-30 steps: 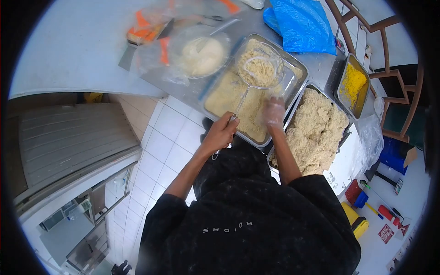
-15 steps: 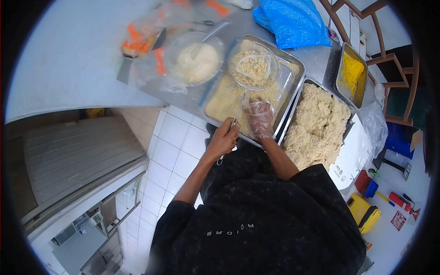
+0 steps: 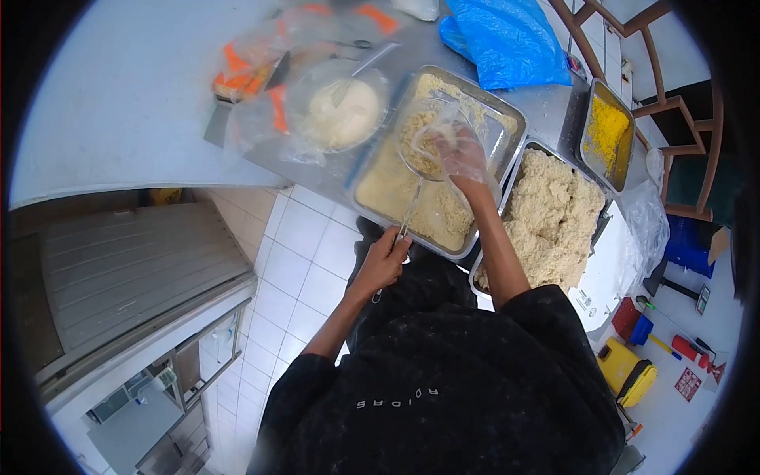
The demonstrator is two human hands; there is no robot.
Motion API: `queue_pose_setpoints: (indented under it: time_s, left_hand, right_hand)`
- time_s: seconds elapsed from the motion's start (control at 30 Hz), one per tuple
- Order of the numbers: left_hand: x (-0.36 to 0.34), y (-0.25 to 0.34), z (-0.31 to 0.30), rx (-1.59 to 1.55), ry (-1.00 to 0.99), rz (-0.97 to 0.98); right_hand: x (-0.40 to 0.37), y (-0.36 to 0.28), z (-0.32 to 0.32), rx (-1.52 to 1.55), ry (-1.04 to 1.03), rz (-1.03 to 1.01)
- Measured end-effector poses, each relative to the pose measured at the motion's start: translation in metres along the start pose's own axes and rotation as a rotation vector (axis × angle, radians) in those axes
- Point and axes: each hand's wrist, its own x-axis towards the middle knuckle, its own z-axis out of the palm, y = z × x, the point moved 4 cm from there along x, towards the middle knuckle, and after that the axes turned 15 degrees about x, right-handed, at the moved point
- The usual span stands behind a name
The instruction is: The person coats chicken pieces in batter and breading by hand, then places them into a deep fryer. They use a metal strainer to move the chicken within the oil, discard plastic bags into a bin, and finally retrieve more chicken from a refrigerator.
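Nearest your body, your left hand (image 3: 384,263) is clenched round the end of the long handle of the strainer (image 3: 419,150), held low and close so the basket stays level out over the tray (image 3: 354,176) and whatever falls through lands on the fine crumbs (image 3: 396,190) there. Beyond it, your gloved right hand (image 3: 461,157) reaches down into the basket onto the lumpy crumbs. The blurred glove hides whether it grips a clump or presses flat. Just beside, on the right, a second tray (image 3: 518,158) holds a coarse heap (image 3: 554,218). Farther off on the table (image 3: 119,95) stand a wrapped bowl (image 3: 342,101), a tray of yellow crumbs (image 3: 608,127) and a blue bag (image 3: 511,36).
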Motion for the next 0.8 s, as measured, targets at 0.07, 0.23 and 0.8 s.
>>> queue_pose_setpoints:
  time_s: [0.07, 0.23, 0.8]
  left_hand:
    - [-0.007, -0.005, -0.006, 0.024, -0.028, 0.009]
    - [-0.024, -0.012, -0.012, 0.012, -0.022, -0.015]
    - [-0.064, -0.045, -0.030, -0.059, -0.083, -0.145]
  right_hand:
    - [0.000, 0.001, -0.002, -0.071, -0.034, -0.013]
    - [0.013, 0.003, -0.048, 0.586, 0.054, 0.325]
    - [0.010, 0.117, 0.000, -0.807, -0.239, -0.342]
